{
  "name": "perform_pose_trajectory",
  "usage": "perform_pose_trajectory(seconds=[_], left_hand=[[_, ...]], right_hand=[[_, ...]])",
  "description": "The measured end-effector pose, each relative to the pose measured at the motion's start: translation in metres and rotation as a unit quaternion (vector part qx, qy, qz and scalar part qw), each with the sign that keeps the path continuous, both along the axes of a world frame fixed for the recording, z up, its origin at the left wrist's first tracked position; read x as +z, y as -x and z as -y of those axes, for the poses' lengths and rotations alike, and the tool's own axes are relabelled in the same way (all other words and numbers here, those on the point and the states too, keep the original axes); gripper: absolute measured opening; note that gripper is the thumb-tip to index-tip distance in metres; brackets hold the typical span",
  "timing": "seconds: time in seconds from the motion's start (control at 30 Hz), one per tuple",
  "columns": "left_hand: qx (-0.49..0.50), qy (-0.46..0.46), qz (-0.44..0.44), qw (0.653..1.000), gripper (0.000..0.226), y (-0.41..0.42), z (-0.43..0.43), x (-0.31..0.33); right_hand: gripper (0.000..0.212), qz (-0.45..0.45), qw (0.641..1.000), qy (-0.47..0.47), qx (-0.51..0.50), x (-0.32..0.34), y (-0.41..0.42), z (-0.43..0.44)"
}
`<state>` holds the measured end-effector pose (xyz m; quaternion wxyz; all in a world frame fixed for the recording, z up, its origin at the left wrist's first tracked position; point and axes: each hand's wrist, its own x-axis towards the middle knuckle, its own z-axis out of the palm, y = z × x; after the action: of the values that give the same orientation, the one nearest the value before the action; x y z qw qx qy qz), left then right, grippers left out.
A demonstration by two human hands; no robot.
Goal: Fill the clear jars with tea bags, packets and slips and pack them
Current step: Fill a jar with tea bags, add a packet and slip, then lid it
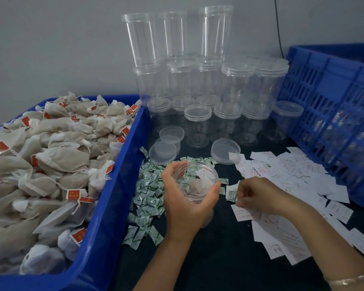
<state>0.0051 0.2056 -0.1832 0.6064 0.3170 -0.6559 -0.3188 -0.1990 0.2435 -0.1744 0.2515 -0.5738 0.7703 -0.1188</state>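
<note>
Clear jar [206, 181], lidless, tea bag [198, 185] and slip [204, 173] inside; your left hand [184, 203] wraps it, hiding its base. Your right hand [259, 196] pinches a green-print packet [231, 192], print unreadable.

A single wide-angle view looks out from the person's head, facing forward and steeply down onto a dark tabletop [219, 259]. It sits close. Both forearms enter from the bottom edge. The left hand [187, 198] grips a clear round plastic jar [200, 183] at the frame's centre, and the right hand [259, 196] pinches a small green-and-white packet [231, 193] just right of it. A blue plastic tub [105, 206] heaped with beige tea bags [51, 154] is cut off by the left and bottom edges, a blue slotted plastic crate [328, 114] by the right edge. A grey wall [51, 38] fills the top, behind stacked clear plastic jars [198, 80] at upper centre.
</note>
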Motion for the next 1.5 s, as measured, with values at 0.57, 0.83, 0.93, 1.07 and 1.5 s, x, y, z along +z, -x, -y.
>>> perform_pose_trajectory(seconds=[0.57,0.83,0.93,1.07,1.5], left_hand=[[0.009,0.006,0.01,1.0,0.069,0.0,-0.002,0.002],[0.013,0.01,0.013,1.0,0.069,0.0,-0.001,0.002],[0.011,0.009,0.011,1.0,0.07,0.0,-0.002,0.001],[0.008,0.007,0.013,1.0,0.07,0.0,-0.001,0.001],[0.01,0.005,0.015,1.0,0.07,0.0,-0.001,0.001]], right_hand=[[0.02,0.052,0.998,0.003,-0.022,0.008,0.02,0.023],[0.032,-0.03,0.999,-0.002,-0.021,0.013,0.024,0.024],[0.036,-0.036,0.999,-0.021,-0.029,0.013,0.024,0.022],[0.03,-0.007,0.999,-0.022,-0.027,0.02,0.024,0.02],[0.031,-0.005,0.991,0.118,-0.068,0.055,0.018,0.009]])
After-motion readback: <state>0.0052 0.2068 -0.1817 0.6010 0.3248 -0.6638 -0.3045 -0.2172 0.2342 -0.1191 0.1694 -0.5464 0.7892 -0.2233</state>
